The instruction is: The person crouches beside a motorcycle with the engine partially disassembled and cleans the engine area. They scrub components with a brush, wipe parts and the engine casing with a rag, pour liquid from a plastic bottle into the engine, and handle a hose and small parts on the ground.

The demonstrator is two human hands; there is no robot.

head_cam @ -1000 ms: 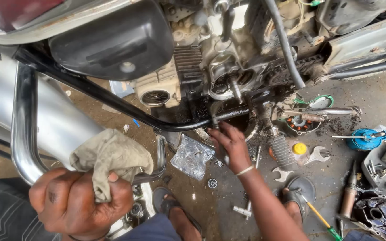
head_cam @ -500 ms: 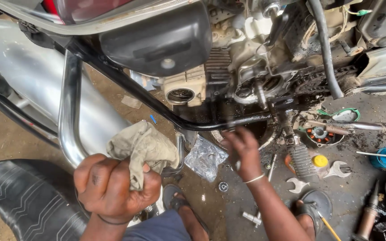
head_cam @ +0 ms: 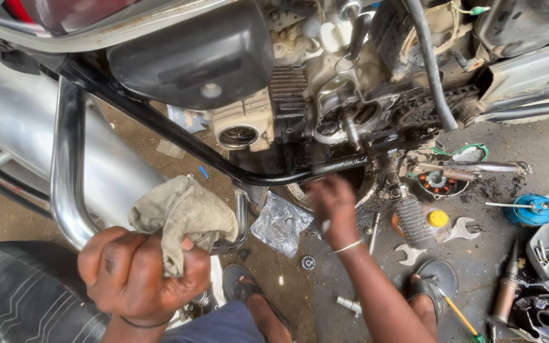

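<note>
Rag [head_cam: 182, 216] bunched in the left hand [head_cam: 141, 273]; right hand [head_cam: 332, 203], grip unclear, under the stripped engine [head_cam: 325, 108]; parts lie loose on the floor [head_cam: 541, 152].

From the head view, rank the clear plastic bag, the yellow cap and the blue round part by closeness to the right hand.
Measured from the right hand:
1. Clear plastic bag, crumpled on the ground just to the hand's left.
2. Yellow cap, on the ground to the hand's right, past the ribbed footpeg.
3. Blue round part, far right, near the frame edge.
</note>
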